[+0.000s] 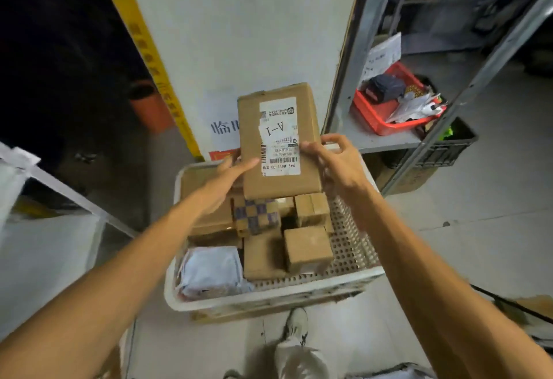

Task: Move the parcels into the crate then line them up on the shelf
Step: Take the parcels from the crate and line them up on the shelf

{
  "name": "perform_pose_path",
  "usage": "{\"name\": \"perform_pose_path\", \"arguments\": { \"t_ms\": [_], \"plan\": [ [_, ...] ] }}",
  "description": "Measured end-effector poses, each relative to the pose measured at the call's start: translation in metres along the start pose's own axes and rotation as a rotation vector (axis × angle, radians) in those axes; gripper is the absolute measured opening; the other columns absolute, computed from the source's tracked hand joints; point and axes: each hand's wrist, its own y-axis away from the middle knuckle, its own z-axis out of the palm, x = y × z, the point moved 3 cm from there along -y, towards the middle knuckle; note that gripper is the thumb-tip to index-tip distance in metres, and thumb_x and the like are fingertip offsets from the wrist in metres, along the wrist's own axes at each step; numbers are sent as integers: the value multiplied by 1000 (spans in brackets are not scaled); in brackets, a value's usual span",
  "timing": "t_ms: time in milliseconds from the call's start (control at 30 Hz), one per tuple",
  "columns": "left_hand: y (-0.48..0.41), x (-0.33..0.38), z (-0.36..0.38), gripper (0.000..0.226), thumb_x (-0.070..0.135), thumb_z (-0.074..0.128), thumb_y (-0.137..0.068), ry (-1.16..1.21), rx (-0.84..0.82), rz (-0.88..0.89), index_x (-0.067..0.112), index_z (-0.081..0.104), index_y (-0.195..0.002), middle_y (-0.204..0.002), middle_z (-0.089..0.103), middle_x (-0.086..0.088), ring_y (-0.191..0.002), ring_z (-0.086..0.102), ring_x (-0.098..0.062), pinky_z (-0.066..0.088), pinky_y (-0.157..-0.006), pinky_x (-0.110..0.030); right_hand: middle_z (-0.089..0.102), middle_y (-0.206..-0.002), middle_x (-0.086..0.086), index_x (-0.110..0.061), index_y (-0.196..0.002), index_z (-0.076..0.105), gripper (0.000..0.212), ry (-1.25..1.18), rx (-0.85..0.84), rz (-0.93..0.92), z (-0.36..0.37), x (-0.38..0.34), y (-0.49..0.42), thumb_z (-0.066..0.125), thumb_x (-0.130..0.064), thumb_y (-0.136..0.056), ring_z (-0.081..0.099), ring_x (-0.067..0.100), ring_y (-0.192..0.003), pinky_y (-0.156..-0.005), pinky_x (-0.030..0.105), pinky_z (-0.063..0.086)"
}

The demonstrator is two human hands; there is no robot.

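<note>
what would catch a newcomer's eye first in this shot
A flat brown cardboard parcel with a white label marked A-1 sits dead centre, held by the left hand and right hand at its sides. Just below it is a white perforated plastic crate packed with smaller cardboard boxes. On the grey metal shelf to the right lies a red plastic tray of clutter.

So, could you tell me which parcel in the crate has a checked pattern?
The blue-and-tan checked parcel in the middle of the white crate, just under the held cardboard box; the rest are plain brown or white.
</note>
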Motion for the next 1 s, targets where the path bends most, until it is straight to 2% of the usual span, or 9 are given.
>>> {"name": "perform_pose_path", "arguments": {
  "t_ms": [67, 133, 267, 400, 533, 700, 800, 900, 1000],
  "plan": [
    [30, 17, -29, 75, 52, 76, -57, 61, 39, 67, 36, 50, -126, -114, 68, 5, -103, 63, -17, 49, -87, -37, 67, -84, -2, -14, -117, 51, 55, -34, -62, -36, 33, -22, 15, 81, -31, -73, 64, 4, -59, -53, 26, 49],
    [56, 31, -60, 76, 48, 74, -60, 123, 71, 141, 31, 51, -130, -113, 70, 3, -105, 65, -20, 48, -90, -39, 68, -85, -3, -13, -119, 49, 56, -56, -142, -84, 68, -43, 32, 79, -30, -75, 65, 4, -62, -54, 26, 50],
    [115, 61, -119, 48, 32, 69, -69, 193, 184, 278, 34, 54, -115, -103, 73, 7, -100, 66, -15, 54, -85, -35, 73, -90, -1, -10, -118, 47, 53, -91, -305, -207, 138, -82, 65, 76, -28, -79, 69, 12, -77, -67, 37, 55],
    [172, 75, -177, 72, 35, 81, -58, 259, 345, 401, 32, 51, -124, -120, 65, -1, -114, 60, -24, 46, -98, -48, 71, -94, -4, -14, -113, 46, 53, -119, -448, -288, 206, -116, 93, 75, -33, -73, 69, 4, -74, -58, 23, 53],
    [221, 91, -221, 89, 31, 82, -58, 290, 516, 493, 25, 42, -137, -122, 64, -4, -112, 62, -23, 51, -92, -44, 65, -113, 2, -17, -125, 47, 56, -135, -534, -329, 274, -136, 110, 72, -40, -82, 67, 8, -88, -65, 21, 53],
    [276, 109, -268, 81, 27, 82, -67, 360, 819, 605, 33, 38, -135, -122, 62, -2, -109, 62, -27, 56, -78, -45, 50, -134, 2, -30, -144, 25, 100, -197, -770, -153, 359, -137, 138, 76, -55, -62, 51, 25, -123, -107, 49, 39],
    [300, 114, -278, 63, 24, 74, -77, 400, 942, 696, 38, 38, -127, -125, 60, -3, -108, 63, -25, 58, -72, -41, 58, -127, 3, -33, -145, 23, 103, -259, -1019, -73, 407, -133, 170, 82, -52, -63, 60, 26, -113, -103, 51, 44],
    [316, 117, -286, 87, 28, 77, -73, 421, 1000, 751, 34, 24, -140, -120, 65, -1, -107, 64, -23, 55, -85, -47, 62, -124, -3, -39, -142, 29, 92, -322, -1153, -116, 445, -139, 199, 78, -47, -66, 63, 21, -109, -97, 49, 50],
    [341, 114, -296, 89, 28, 77, -72, 461, 1076, 761, 34, 24, -142, -115, 68, -1, -105, 66, -25, 55, -85, -49, 62, -123, -4, -38, -134, 43, 72, -399, -1222, -112, 467, -147, 214, 75, -37, -70, 64, 20, -107, -90, 45, 55]
  ]
}}
